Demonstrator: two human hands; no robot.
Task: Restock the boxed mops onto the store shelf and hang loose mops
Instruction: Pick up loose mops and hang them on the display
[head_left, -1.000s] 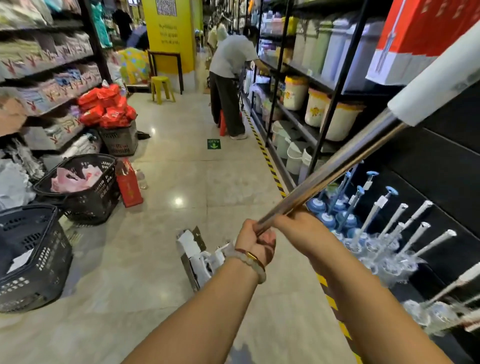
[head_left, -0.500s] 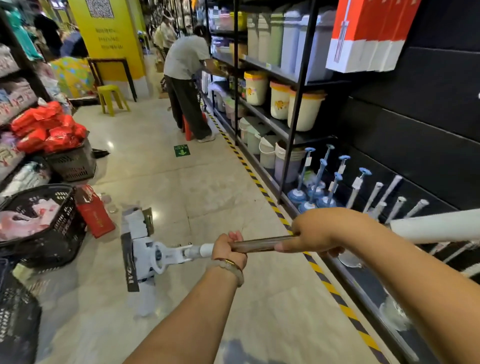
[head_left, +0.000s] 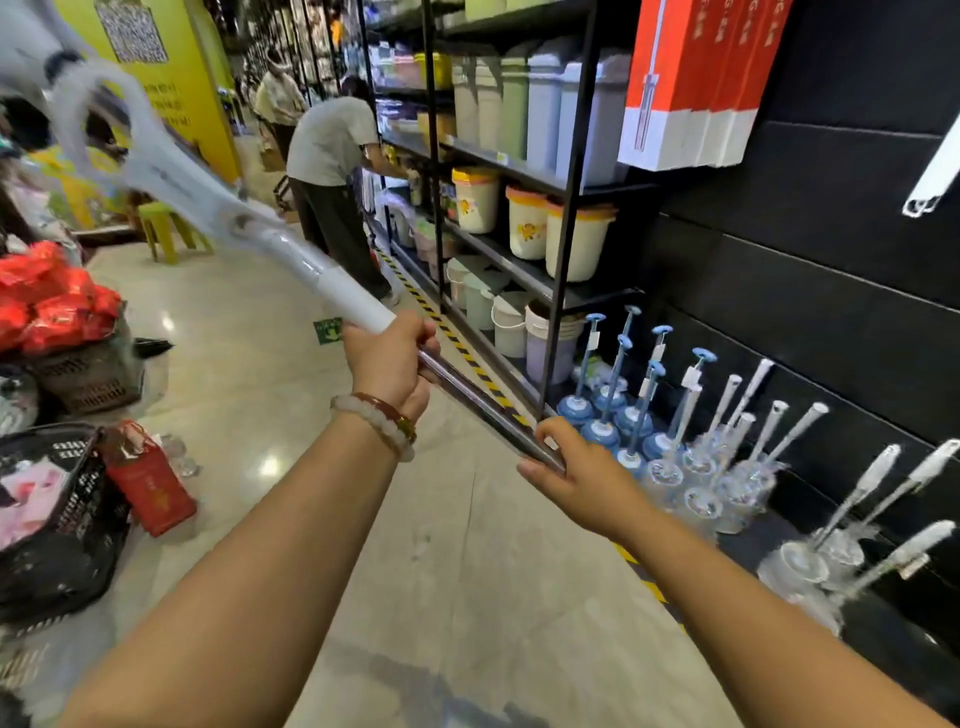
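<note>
Both hands: L (head_left: 387, 358) + R (head_left: 582, 470) grip mop pole (head_left: 467, 387); head end now swung up-left.

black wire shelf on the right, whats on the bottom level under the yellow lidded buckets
On the lowest level of the black wire shelf, under the yellow-lidded buckets, stand pale plastic pails in white, green and lilac. The shelf posts and front pails hide whatever sits farther back.

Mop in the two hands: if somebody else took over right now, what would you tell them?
Left hand: closed around the mop pole, just below its white sleeve.
Right hand: fingers resting on the pole's lower end, looser hold.
Mop head: up in the air at upper left, blurred.
Boxed mops: red and white, already high on the black wall.
Left to do: this loose mop is not hung yet.
</note>
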